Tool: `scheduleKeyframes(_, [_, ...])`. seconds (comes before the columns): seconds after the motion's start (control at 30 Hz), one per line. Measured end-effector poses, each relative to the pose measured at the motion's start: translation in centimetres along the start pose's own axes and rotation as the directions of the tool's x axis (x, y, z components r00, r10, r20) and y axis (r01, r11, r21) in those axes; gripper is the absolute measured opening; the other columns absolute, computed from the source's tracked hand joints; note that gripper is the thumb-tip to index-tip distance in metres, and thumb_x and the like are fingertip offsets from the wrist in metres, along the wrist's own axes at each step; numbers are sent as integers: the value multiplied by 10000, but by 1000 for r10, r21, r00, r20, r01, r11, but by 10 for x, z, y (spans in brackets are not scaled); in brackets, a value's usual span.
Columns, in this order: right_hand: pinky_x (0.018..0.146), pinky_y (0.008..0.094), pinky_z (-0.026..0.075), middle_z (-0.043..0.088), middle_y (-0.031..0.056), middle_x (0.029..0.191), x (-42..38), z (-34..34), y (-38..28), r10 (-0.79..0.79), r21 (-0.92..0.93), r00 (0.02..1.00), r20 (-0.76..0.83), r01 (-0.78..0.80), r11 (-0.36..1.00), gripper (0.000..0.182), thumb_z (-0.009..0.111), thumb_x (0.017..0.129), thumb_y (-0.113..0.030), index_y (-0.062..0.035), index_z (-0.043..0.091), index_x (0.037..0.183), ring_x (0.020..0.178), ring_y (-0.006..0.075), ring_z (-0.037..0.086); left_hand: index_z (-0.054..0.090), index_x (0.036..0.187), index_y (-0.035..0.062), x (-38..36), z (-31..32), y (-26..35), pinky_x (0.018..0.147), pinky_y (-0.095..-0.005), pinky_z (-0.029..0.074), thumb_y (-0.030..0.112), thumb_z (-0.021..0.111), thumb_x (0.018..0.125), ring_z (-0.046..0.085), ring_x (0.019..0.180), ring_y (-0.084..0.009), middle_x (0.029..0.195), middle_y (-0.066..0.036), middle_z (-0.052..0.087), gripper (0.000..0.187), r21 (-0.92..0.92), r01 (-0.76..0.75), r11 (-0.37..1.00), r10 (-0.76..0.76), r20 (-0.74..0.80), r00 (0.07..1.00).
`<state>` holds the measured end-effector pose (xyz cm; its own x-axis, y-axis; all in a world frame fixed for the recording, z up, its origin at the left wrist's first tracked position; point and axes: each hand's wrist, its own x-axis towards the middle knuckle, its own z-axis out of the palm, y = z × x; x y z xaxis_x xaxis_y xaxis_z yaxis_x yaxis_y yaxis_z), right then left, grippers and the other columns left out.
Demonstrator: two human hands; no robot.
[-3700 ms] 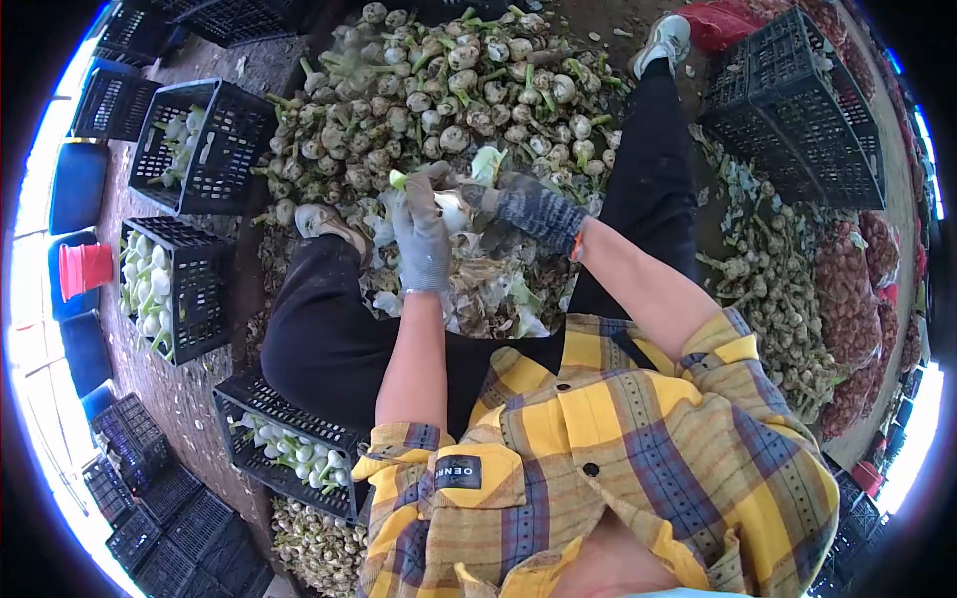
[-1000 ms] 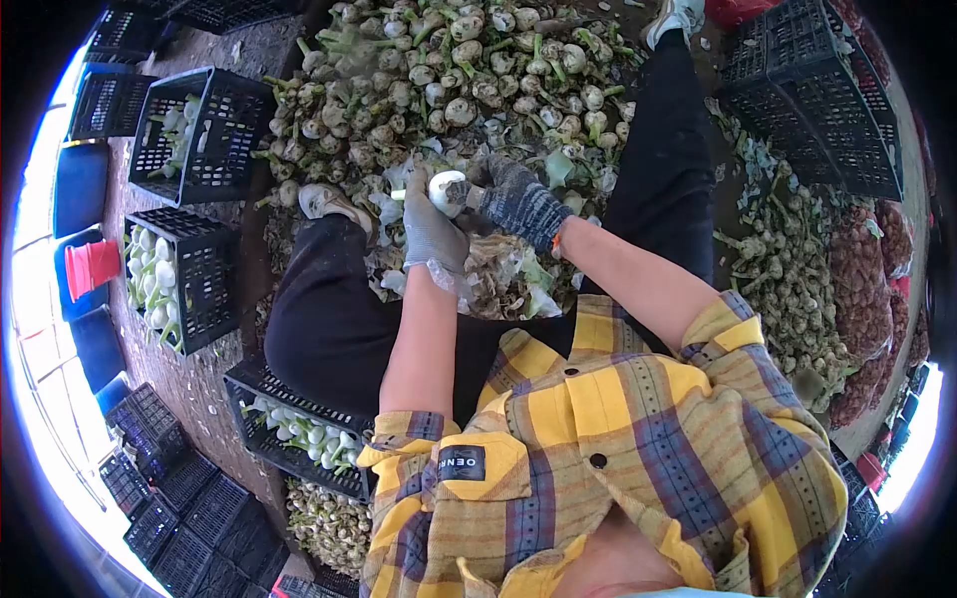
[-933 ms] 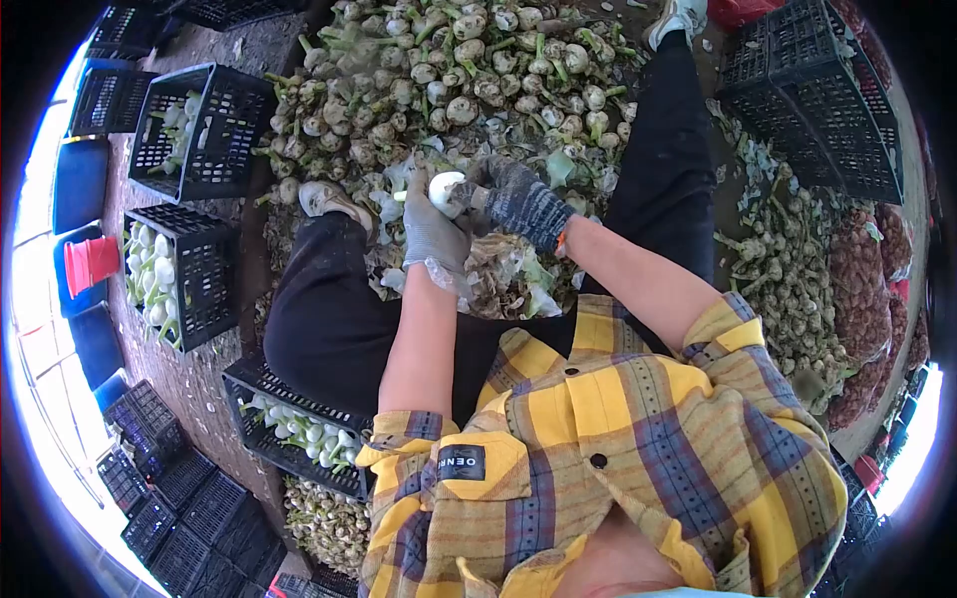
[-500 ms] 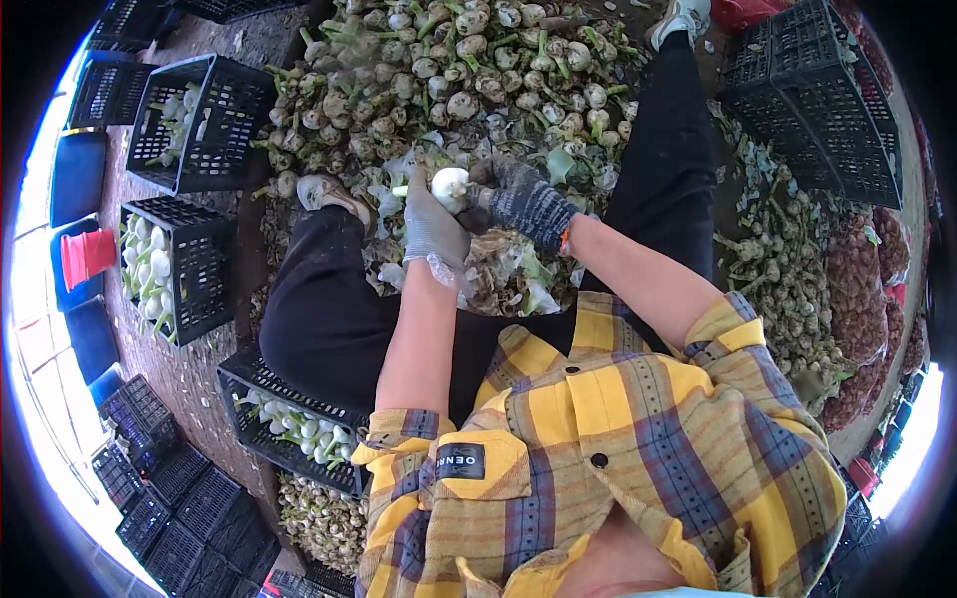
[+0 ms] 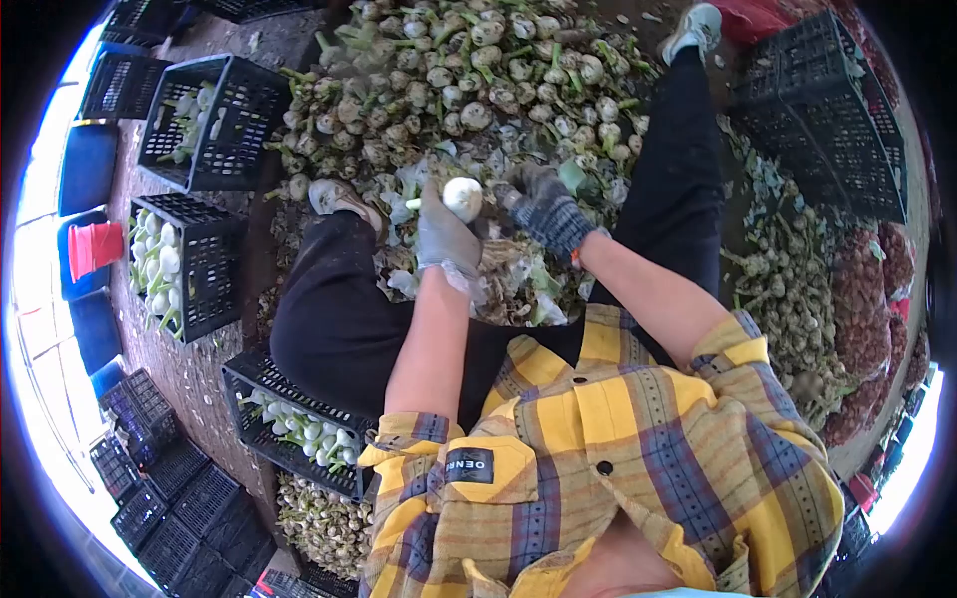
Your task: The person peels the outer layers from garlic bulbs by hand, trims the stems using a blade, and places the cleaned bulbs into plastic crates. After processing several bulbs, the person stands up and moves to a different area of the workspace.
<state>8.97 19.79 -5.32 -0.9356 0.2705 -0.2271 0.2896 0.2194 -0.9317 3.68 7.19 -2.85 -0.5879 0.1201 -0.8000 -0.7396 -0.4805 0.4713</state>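
A clean white bulb (image 5: 463, 199) with a short green stem poking out to the left is held in my left hand (image 5: 446, 234), which wears a pale glove. My right hand (image 5: 547, 207), in a dark grey striped glove, is a little to the right, apart from the bulb. Its fingers are curled, and something small may be between them, too small to make out. Beneath both hands lie loose peeled skins and leaves (image 5: 518, 274). Beyond them spreads a big heap of dirty, unpeeled bulbs (image 5: 478, 85).
Black crates of white bulbs stand at the left (image 5: 214, 264), upper left (image 5: 234, 125) and by my knee (image 5: 289, 384). An upturned black crate (image 5: 817, 120) is at the upper right, above more bulbs (image 5: 788, 289) and red net sacks (image 5: 859, 309). Empty crates (image 5: 204, 498) stand lower left.
My right hand has moved away from the bulb to the right. The bulb's round side now shows more fully in my left hand. The whole view has shifted slightly.
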Motion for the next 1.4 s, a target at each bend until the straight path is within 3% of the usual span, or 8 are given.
scheduleKeyframes(0.13, [714, 352, 456, 602, 150, 810, 0, 13, -19, -338, -96, 941, -5, 336, 937, 190, 653, 748, -203, -41, 581, 816, 763, 269, 572, 566, 907, 129, 2, 6, -2, 550, -331, 518, 442, 412, 901, 616, 675, -197, 804, -48, 616, 349, -88, 46, 995, -43, 37, 998])
scheduleKeyframes(0.17, [715, 334, 459, 606, 138, 836, -5, 8, -32, -64, 109, 994, 93, 53, 993, 174, 640, 752, -168, -28, 578, 835, 776, 237, 577, 568, 905, 131, 0, 3, -1, 516, -330, 515, 453, 414, 897, 612, 662, -200, 806, -50, 616, 357, -76, 67, 995, -67, -3, 998])
scheduleKeyframes(0.27, [721, 326, 466, 614, 145, 848, 3, 0, 8, -73, 75, 994, 76, 67, 995, 184, 598, 778, -157, -8, 577, 884, 778, 228, 584, 567, 899, 123, 23, -20, 3, 466, -327, 491, 472, 415, 879, 598, 639, -200, 784, -51, 606, 381, -57, 110, 992, -114, -59, 992])
scheduleKeyframes(0.4, [760, 360, 462, 619, 175, 893, -5, -14, 42, 35, -99, 991, 129, -22, 995, 272, 568, 800, -221, -1, 574, 959, 816, 283, 590, 561, 884, 87, 21, -25, 80, 408, -287, 437, 446, 408, 837, 577, 598, -234, 735, -82, 575, 393, -218, -85, 972, 63, -107, 992])
scheduleKeyframes(0.53, [830, 379, 442, 599, 199, 1037, -11, -47, 64, 167, -272, 970, 174, -116, 955, 399, 549, 813, -294, 3, 553, 1080, 946, 342, 570, 512, 977, -32, -7, -46, 259, 736, -418, 495, 402, 426, 813, 566, 890, -278, 950, -156, 567, 472, -527, -194, 828, 514, 573, 638])
scheduleKeyframes(0.63, [862, 379, 429, 580, 200, 1095, -3, -66, 90, 225, -237, 966, 124, -191, 952, 447, 546, 811, -330, -2, 548, 1115, 1016, 337, 546, 457, 1043, -110, -61, -24, 299, 792, -436, 501, 459, 391, 845, 503, 1085, -377, 1131, -275, 504, 606, -498, -527, 689, 707, 302, 639])
scheduleKeyframes(1.07, [894, 407, 438, 518, 195, 1216, 90, -141, 112, 630, -707, 767, -117, -510, 490, 710, 559, 792, -378, -12, 296, 1340, 1100, 311, 524, 583, 945, 75, 11, 30, 49, 676, -310, 527, 295, 437, 914, 594, 840, -224, 933, -67, 616, 266, 25, -37, 999, 31, 206, 978])
scheduleKeyframes(1.4, [799, 421, 478, 614, 204, 1017, 124, -144, 160, 392, -727, 864, -315, -485, 486, 354, 564, 762, -210, -21, 599, 1060, 941, 314, 603, 541, 1053, 108, 14, 74, 25, 725, -324, 466, 327, 485, 901, 574, 862, -188, 969, -38, 599, 272, 278, -71, 958, 34, 135, 990])
